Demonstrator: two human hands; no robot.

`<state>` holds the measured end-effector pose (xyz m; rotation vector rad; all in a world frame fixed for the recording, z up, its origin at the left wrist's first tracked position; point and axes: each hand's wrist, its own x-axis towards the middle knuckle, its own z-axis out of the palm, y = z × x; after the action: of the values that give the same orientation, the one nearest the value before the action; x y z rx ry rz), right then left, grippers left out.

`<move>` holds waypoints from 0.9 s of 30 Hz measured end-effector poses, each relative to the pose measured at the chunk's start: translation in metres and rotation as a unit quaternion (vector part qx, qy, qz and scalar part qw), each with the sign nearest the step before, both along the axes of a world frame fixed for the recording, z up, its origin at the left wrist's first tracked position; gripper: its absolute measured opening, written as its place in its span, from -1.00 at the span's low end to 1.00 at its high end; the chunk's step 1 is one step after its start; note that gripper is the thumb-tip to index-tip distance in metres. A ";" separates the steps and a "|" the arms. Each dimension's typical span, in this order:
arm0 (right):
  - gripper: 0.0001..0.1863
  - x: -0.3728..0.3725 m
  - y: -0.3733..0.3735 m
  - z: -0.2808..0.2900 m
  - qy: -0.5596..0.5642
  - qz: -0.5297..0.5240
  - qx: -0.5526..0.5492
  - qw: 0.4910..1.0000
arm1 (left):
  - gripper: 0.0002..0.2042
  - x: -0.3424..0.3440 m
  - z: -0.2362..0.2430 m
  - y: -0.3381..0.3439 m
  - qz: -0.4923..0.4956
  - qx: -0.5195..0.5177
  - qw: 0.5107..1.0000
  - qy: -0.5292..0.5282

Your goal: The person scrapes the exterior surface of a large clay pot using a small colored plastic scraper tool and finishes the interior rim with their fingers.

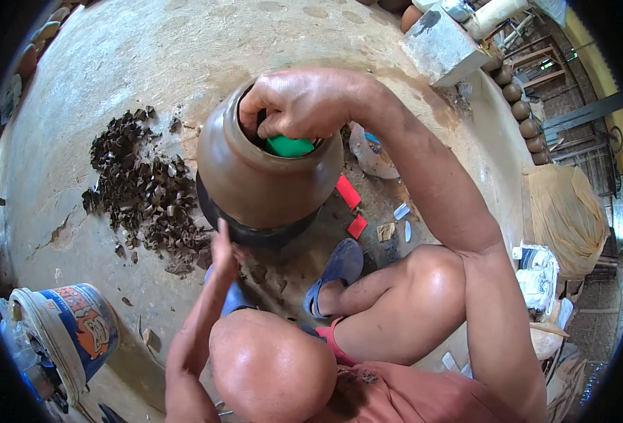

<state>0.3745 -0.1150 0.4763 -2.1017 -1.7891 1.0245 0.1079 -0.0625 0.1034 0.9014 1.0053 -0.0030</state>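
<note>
A large brown clay pot (269, 187) with a smooth, wet-looking wall stands before my legs, on a dark round base (276, 234). My right hand (301, 102) reaches over the rim into its mouth, fingers curled down inside. Just under that palm shows a bright green piece (290, 146); its full shape is hidden, and whether the fingers grip it is unclear. Low at the pot's near left side, my left hand (224, 254) has its fingers stretched out and holds nothing. I cannot tell if it touches the base.
Dark clay scraps (145, 187) lie heaped left of the pot. Red flat pieces (348, 192) and a plastic bag (371, 151) lie to its right. A labelled bucket (71, 338) stands at lower left, a pale block (442, 46) at upper right, and round pots (528, 128) along the right edge.
</note>
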 end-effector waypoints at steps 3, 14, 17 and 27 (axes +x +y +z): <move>-0.75 0.001 -0.009 0.004 -0.037 -0.027 -0.029 0.999 | -0.17 -0.003 0.025 -0.047 -0.066 -0.209 0.975 0.023; -0.66 0.045 -0.027 0.033 -0.130 -0.023 0.246 0.960 | -0.34 0.040 -0.037 0.071 0.121 0.085 0.989 -0.026; -0.63 0.053 -0.069 0.074 -0.179 -0.189 0.275 0.925 | -0.31 0.019 -0.072 0.087 0.143 0.172 0.974 -0.027; -0.69 0.017 -0.339 -0.205 -0.010 -0.594 0.209 0.776 | -0.26 0.021 -0.003 0.036 0.149 0.058 0.987 -0.010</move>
<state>0.3914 -0.4536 0.2714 -2.2347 -0.3019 0.1926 0.1294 -0.0265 0.1007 0.8476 1.1225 0.3186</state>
